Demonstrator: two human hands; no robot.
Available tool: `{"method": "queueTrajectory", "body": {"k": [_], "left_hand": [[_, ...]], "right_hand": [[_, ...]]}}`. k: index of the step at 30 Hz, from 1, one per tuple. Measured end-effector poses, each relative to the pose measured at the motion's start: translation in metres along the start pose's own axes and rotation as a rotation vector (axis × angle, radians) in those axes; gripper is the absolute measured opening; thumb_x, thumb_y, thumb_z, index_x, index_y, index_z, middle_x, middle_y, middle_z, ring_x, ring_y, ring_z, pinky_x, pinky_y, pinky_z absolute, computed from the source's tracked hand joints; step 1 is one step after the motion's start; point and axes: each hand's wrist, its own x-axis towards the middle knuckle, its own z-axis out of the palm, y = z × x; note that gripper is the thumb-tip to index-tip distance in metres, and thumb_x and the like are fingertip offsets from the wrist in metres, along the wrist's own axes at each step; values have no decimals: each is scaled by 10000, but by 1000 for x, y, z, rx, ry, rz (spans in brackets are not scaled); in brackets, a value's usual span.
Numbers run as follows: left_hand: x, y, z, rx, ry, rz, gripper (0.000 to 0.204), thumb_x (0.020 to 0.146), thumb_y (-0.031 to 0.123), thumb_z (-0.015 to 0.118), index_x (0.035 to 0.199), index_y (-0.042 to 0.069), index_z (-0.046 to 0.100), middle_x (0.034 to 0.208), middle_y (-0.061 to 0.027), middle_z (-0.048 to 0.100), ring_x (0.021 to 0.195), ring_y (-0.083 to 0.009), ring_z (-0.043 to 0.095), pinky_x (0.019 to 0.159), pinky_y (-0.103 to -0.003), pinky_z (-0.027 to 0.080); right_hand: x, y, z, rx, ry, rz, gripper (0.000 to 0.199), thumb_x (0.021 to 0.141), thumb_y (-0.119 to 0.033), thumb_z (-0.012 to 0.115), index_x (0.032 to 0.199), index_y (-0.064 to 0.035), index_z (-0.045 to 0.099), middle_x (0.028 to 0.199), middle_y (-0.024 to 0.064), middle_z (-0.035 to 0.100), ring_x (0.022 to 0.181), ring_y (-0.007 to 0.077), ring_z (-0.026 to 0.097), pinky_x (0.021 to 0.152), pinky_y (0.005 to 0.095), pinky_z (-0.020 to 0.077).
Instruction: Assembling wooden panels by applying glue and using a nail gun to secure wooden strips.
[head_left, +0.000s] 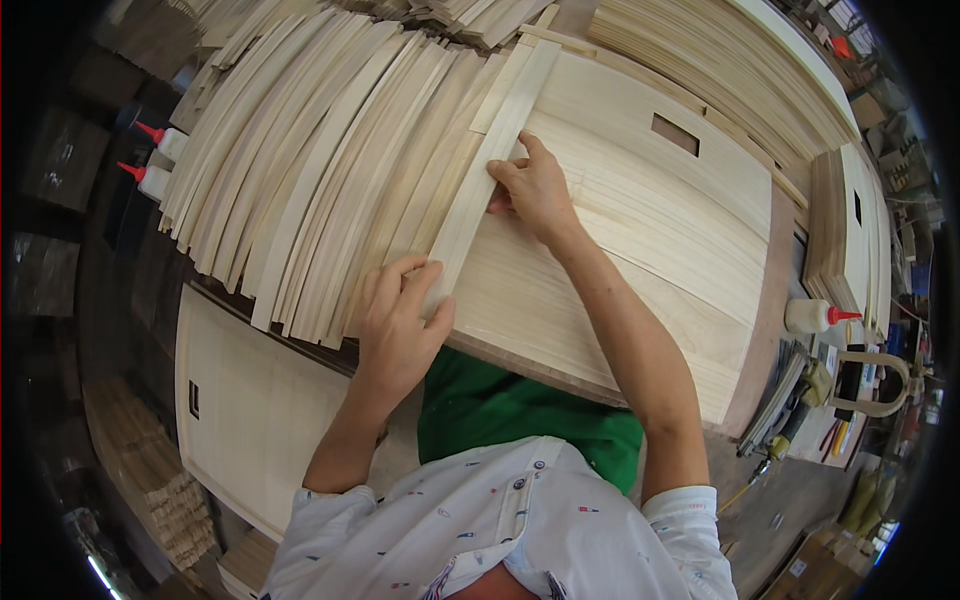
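Observation:
A long pale wooden strip (495, 150) lies along the left edge of a wide light wood panel (640, 210) with a small rectangular cut-out. My left hand (400, 320) grips the strip's near end, fingers curled over it. My right hand (530, 185) presses on the strip near its middle, fingertips on its edge. To the left of the strip, several similar strips (320, 170) lie fanned side by side.
Two white glue bottles with red tips (160, 160) stand at the far left, another (815, 315) at the right by stacked panels (850, 230). A further panel (250, 410) lies lower left. Tools and a tape roll (875, 385) sit at the right.

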Motion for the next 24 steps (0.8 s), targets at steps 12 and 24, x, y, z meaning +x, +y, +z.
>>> {"method": "queueTrajectory", "body": {"k": [12, 24], "left_hand": [[-4, -8, 20, 29, -13, -6, 335, 756, 37, 697, 1083, -20, 652, 1152, -130, 561, 989, -286, 551, 870, -377, 464], [149, 0, 77, 111, 116, 415, 352, 817, 179, 699, 1099, -23, 637, 1162, -161, 596, 1094, -340, 518, 948, -426, 424]], "right_hand": [[-146, -31, -138, -277, 59, 51, 359, 924, -103, 597, 1235, 68, 547, 873, 72, 622, 720, 122, 595, 600, 248, 483], [-319, 21, -390, -647, 907, 109, 365, 949, -161, 594, 1258, 31, 560, 1028, 87, 638, 901, 117, 600, 738, 246, 481]]}}
